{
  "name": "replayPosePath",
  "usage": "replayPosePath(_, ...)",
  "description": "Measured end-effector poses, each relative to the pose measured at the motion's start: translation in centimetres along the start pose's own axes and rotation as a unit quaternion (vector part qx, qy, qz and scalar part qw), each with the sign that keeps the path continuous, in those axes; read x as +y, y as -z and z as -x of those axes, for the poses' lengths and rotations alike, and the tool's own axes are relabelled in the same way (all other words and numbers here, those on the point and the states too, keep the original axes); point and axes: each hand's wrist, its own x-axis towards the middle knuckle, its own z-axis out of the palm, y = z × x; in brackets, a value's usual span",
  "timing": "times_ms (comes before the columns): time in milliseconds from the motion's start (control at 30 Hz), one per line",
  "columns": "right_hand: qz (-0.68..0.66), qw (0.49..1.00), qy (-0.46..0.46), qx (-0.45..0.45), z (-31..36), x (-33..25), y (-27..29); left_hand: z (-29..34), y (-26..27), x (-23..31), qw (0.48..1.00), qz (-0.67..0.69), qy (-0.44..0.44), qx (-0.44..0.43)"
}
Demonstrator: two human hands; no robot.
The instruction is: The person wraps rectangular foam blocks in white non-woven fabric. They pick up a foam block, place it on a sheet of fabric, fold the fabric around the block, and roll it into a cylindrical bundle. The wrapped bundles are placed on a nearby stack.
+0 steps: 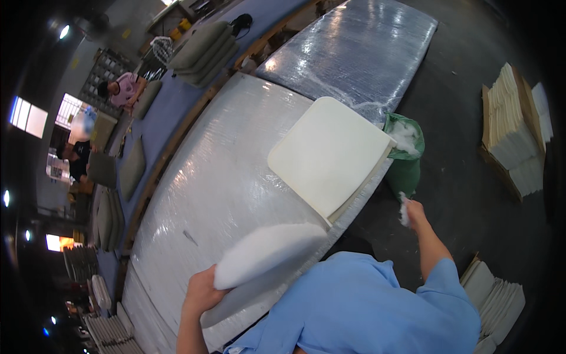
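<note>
My left hand [201,289] grips the near end of a white fibre-wadding pad [268,251], its far part lifted over the plastic-wrapped table. Out to the right, my right hand [415,213] is closed on a small tuft of white stuffing [404,209]. Just beyond that hand hangs a green sack [405,174] at the table's edge, with white stuffing [404,137] showing in its mouth. A cream foam cushion slab [330,150] with rounded corners lies on the table between the pad and the sack.
The worktable [206,159] is covered in shiny plastic film. Stacks of white sheets [513,130] stand on the floor to the right, another stack [492,295] lower down. Across a long blue table [177,112], two people [124,90] handle grey-green cushions [203,53].
</note>
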Motion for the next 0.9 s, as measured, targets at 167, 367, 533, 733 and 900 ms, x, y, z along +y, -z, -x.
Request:
replayPosePath(167, -0.006, 0.995, -0.022, 0.101, 3.4, 6.5, 5.7, 0.4, 0.0, -5.7, 0.984, 0.175, -0.005, -0.041)
replayPosePath(367, -0.041, 0.999, -0.001, 0.02, 10.9, 11.2, 4.7, -3.6, -6.2, -11.7, 0.97, 0.227, 0.042, -0.072)
replayPosePath(533, -0.117, 0.992, 0.044, -0.023, 15.7, 9.0, 2.6, -8.6, -6.7, -15.4, 0.988, 0.153, -0.021, 0.026)
replayPosePath(733, -0.288, 0.946, 0.068, -0.13, 18.9, 5.2, -3.8, -10.9, -11.0, -5.7, 0.975, 0.149, -0.155, 0.055)
replayPosePath(900, -0.343, 0.909, 0.044, -0.232, 20.6, 4.0, -8.6, -5.3, -16.2, 13.9, 0.879, 0.264, -0.391, -0.067)
